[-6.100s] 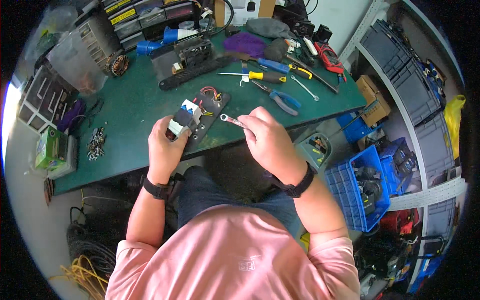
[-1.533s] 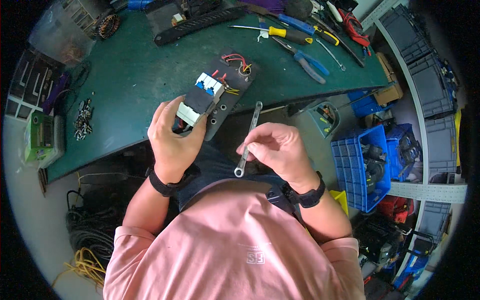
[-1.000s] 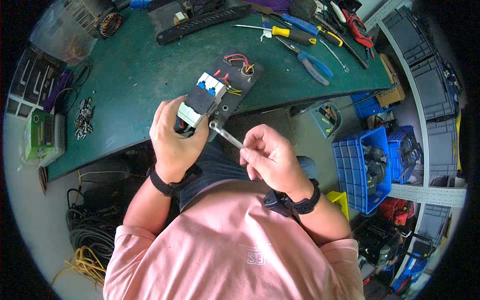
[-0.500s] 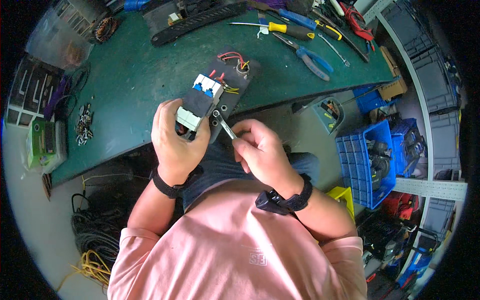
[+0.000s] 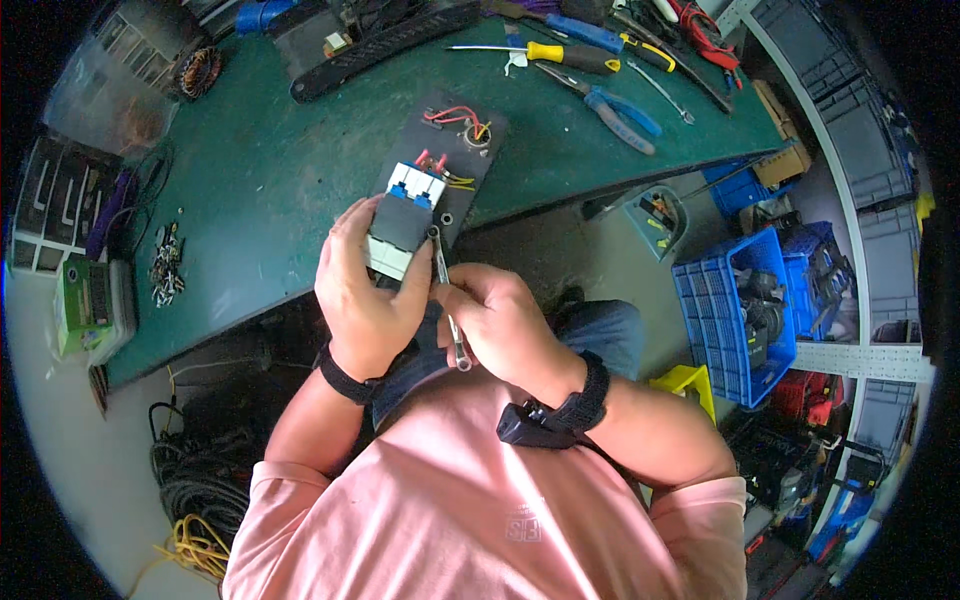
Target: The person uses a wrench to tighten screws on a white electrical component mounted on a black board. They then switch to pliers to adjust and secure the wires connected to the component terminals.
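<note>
My left hand (image 5: 365,305) is closed round the lower part of a white-and-black electrical breaker module (image 5: 402,220) with blue switches. The module sits on a dark mounting plate (image 5: 450,150) with red and yellow wires (image 5: 462,113), at the bench's front edge. My right hand (image 5: 500,325) is closed on a silver wrench (image 5: 445,275), which lies nearly in line with my forward view. Its far ring end touches the plate beside the module, apparently over a nut; another nut (image 5: 447,219) shows just beyond it. My fingers partly hide the wrench's middle.
The green bench (image 5: 250,200) holds loose bolts (image 5: 168,262) at left, and pliers (image 5: 615,115), a screwdriver (image 5: 570,57) and other tools behind. Blue crates (image 5: 725,330) and a yellow bin (image 5: 680,390) stand below at right, beside shelving (image 5: 830,200). Coiled cables (image 5: 190,480) lie at lower left.
The wrench has moved from loose in the air onto the plate and swung clockwise, its near end now lower. My right hand has moved left, closer to my left hand.
</note>
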### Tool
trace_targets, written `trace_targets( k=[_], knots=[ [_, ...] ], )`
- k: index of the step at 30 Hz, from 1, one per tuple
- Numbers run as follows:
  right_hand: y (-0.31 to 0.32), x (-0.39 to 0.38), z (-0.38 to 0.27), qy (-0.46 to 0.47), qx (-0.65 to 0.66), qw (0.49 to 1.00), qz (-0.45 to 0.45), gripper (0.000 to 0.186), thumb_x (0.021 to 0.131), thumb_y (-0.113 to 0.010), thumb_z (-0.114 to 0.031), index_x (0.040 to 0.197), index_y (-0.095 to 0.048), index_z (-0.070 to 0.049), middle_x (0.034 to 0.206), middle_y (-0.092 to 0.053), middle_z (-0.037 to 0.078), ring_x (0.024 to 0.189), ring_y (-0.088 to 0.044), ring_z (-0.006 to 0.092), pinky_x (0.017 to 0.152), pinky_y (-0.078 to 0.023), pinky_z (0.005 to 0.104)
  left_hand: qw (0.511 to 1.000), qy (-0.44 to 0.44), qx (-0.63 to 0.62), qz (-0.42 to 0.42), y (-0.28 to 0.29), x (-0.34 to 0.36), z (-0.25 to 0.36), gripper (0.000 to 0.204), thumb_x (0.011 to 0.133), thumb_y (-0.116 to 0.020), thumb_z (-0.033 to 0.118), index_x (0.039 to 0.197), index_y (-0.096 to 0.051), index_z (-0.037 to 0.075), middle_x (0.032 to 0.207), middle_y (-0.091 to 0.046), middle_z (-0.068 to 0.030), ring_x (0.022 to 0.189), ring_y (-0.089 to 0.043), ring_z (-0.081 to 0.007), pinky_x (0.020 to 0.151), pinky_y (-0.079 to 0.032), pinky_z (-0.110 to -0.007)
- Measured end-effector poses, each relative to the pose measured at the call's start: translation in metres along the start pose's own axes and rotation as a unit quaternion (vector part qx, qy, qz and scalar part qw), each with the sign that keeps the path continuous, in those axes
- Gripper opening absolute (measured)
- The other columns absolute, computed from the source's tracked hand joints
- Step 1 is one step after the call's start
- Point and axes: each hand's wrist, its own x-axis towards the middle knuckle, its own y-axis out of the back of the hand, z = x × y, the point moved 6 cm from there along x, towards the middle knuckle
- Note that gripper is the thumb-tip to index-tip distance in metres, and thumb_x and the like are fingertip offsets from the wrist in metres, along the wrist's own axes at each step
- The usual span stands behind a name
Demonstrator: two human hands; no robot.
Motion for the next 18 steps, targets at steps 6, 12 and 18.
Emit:
trace_targets(
  k=[6, 12, 18],
  knots=[
    [0.003, 0.001, 0.000, 0.014, -0.008, 1.000, 0.010, 0.020, 0.095, -0.052, -0.012, 0.083, -0.061, 0.001, 0.056, -0.055, 0.006, 0.041, -0.051, 0.0120, 0.039, -0.041, 0.0275, 1.000, -0.013, 0.002, 0.011, -0.002, -0.002, 0.003, 0.053, 0.070, -0.077, 0.009, 0.115, -0.053, -0.003, 0.110, -0.063, -0.0205, 0.106, -0.061, -0.0389, 0.088, -0.049, -0.042],
    [0.018, 0.005, 0.001, 0.008, -0.071, 0.997, 0.005, 0.020, 0.094, -0.054, -0.013, 0.083, -0.064, 0.001, 0.054, -0.055, 0.004, 0.039, -0.050, 0.0113, 0.039, -0.039, 0.0270, 1.000, -0.006, 0.008, 0.007, -0.001, -0.002, 0.000, 0.054, 0.069, -0.078, 0.009, 0.115, -0.053, -0.003, 0.110, -0.064, -0.0217, 0.104, -0.062, -0.0392, 0.088, -0.050, -0.042],
    [0.026, 0.009, 0.001, 0.086, -0.130, 0.988, 0.009, 0.023, 0.093, -0.057, -0.015, 0.076, -0.065, -0.001, 0.053, -0.056, 0.005, 0.041, -0.051, 0.0115, 0.039, -0.039, 0.0274, 1.000, 0.011, 0.008, 0.003, -0.002, -0.004, -0.006, 0.056, 0.067, -0.080, 0.009, 0.115, -0.053, -0.003, 0.110, -0.063, -0.0254, 0.102, -0.063, -0.0389, 0.087, -0.051, -0.041]
  ],
)
